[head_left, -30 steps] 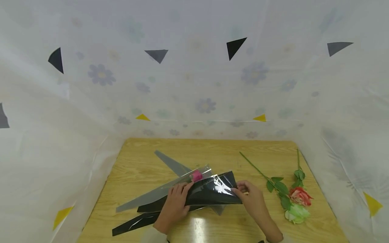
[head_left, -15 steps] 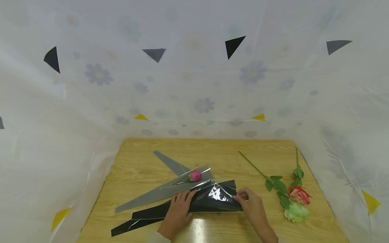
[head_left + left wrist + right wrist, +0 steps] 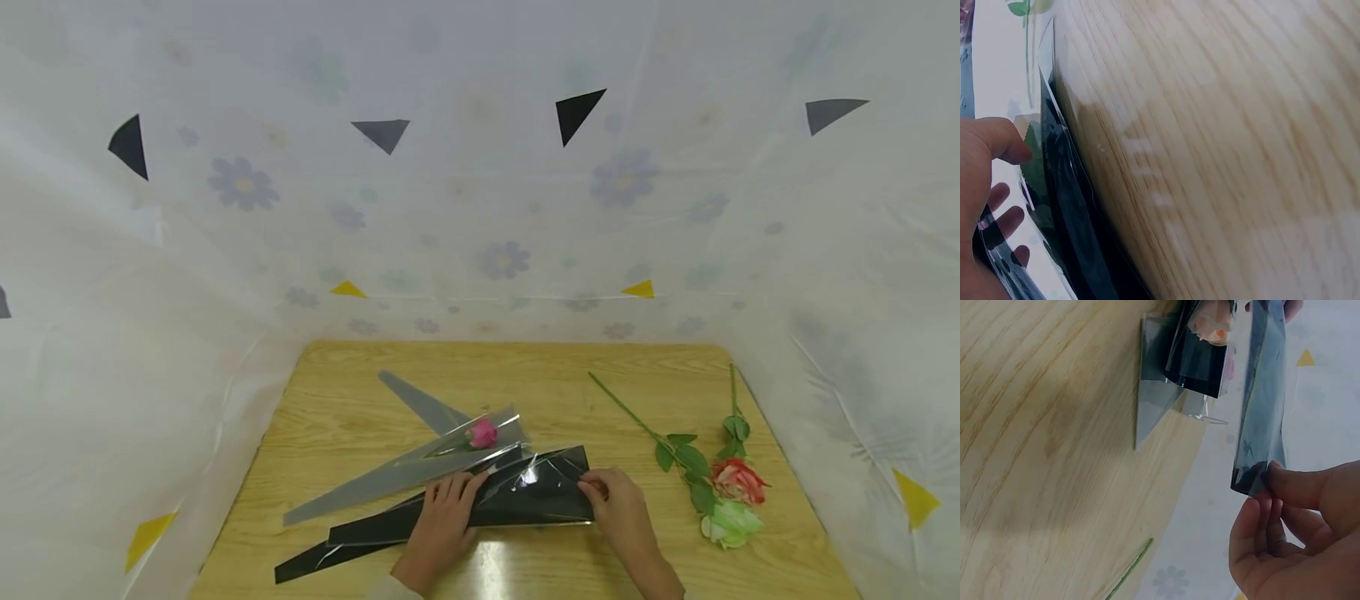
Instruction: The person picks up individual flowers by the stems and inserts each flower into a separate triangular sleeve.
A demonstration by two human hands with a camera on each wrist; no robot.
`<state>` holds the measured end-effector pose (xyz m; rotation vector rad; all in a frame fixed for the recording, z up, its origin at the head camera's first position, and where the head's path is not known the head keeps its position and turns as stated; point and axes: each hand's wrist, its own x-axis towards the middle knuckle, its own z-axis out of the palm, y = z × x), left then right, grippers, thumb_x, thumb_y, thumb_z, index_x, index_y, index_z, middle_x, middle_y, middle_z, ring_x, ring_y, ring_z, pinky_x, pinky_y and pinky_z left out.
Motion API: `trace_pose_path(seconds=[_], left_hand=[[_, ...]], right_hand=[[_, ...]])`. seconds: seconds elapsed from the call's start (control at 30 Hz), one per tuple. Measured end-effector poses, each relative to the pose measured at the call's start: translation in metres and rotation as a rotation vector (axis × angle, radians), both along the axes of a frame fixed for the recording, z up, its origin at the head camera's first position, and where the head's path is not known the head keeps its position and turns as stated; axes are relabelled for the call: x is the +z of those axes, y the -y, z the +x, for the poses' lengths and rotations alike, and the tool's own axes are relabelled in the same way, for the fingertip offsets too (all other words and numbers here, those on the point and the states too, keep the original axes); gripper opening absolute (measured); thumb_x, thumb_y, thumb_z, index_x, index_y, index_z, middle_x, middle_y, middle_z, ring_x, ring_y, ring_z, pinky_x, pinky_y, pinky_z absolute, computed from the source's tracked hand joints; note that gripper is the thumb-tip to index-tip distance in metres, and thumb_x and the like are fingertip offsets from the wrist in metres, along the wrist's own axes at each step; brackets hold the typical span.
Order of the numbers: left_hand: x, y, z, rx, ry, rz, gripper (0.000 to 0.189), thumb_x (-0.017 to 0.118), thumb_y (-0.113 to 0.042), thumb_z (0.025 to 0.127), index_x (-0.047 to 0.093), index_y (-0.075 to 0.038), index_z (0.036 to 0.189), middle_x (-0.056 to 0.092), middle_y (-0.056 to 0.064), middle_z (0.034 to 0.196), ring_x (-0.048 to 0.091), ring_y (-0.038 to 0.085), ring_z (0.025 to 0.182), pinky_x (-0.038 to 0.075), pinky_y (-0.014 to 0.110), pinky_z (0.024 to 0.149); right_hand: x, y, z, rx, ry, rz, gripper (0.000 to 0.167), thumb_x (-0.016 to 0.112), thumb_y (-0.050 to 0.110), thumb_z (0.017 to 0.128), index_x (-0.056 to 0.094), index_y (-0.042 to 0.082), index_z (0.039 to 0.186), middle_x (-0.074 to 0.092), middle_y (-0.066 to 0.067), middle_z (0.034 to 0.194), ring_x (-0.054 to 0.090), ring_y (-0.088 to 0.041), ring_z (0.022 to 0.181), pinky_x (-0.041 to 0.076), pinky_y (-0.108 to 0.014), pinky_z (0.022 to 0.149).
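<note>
A black flower sleeve with a clear, shiny front point(image 3: 536, 496) is held by both hands above the table. My left hand point(image 3: 444, 521) grips its middle; the left wrist view shows the bent thumb point(image 3: 1004, 140) against it and a green leaf point(image 3: 1034, 162) seen through the film. At the sleeve's wide end, my right hand point(image 3: 618, 504) pinches the edge between thumb and fingers, as the right wrist view also shows. Another black sleeve point(image 3: 318, 560) lies partly underneath. A pale peach flower point(image 3: 1209, 324) shows beside the held sleeve in the right wrist view.
Beyond the hands, a grey sleeve point(image 3: 360, 487) contains a pink rose point(image 3: 482, 434); another grey sleeve point(image 3: 420, 404) lies crosswise under it. At right on the wooden table point(image 3: 525, 367) are a red rose point(image 3: 738, 481) and a pale green rose point(image 3: 731, 523), both stemmed. White sheeting surrounds the table.
Both hands have brought the held black sleeve slightly nearer the person, uncovering more of the grey sleeve and pink rose. Over the last half second, its wide end has tilted slightly.
</note>
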<state>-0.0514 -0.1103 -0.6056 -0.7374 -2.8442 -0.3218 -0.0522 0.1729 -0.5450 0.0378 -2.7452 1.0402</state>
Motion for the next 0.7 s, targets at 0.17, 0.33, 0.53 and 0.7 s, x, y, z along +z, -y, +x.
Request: trace_pose_path(seconds=[0.17, 0.33, 0.53, 0.7], left_hand=[[0.0, -0.001, 0.001, -0.009, 0.001, 0.003, 0.092, 0.078, -0.029, 0.069, 0.027, -0.022, 0.146, 0.044, 0.001, 0.124, 0.041, 0.023, 0.118, 0.034, 0.047, 0.092], [0.002, -0.003, 0.002, -0.013, 0.027, 0.021, 0.098, 0.078, -0.03, 0.067, 0.023, -0.023, 0.147, 0.044, 0.002, 0.126, 0.042, 0.025, 0.118, 0.033, 0.049, 0.092], [0.006, -0.007, 0.002, -0.028, 0.003, 0.036, 0.109, 0.08, -0.031, 0.059, 0.019, -0.021, 0.149, 0.043, 0.004, 0.128, 0.042, 0.023, 0.117, 0.032, 0.046, 0.093], [0.009, -0.009, 0.002, -0.036, 0.001, 0.017, 0.109, 0.081, -0.029, 0.059, 0.019, -0.019, 0.149, 0.043, 0.005, 0.129, 0.04, 0.024, 0.118, 0.031, 0.046, 0.095]], right_hand=[[0.005, 0.0, 0.0, 0.037, 0.102, -0.076, 0.005, 0.068, 0.009, 0.083, 0.069, 0.009, 0.087, 0.061, 0.004, 0.079, 0.057, -0.009, 0.072, 0.048, -0.025, 0.064], [0.011, 0.0, 0.0, 0.088, 0.289, -0.346, 0.016, 0.063, 0.019, 0.088, 0.061, 0.004, 0.094, 0.067, -0.002, 0.084, 0.064, -0.012, 0.076, 0.05, -0.025, 0.066], [0.015, -0.001, -0.001, 0.222, 0.48, -0.743, 0.031, 0.06, 0.014, 0.089, 0.051, -0.01, 0.107, 0.066, -0.02, 0.098, 0.067, -0.028, 0.084, 0.053, -0.034, 0.068], [0.018, -0.004, -0.002, 0.324, 0.588, -0.863, 0.026, 0.056, 0.016, 0.092, 0.054, -0.005, 0.107, 0.065, -0.016, 0.102, 0.065, -0.027, 0.09, 0.052, -0.036, 0.075]])
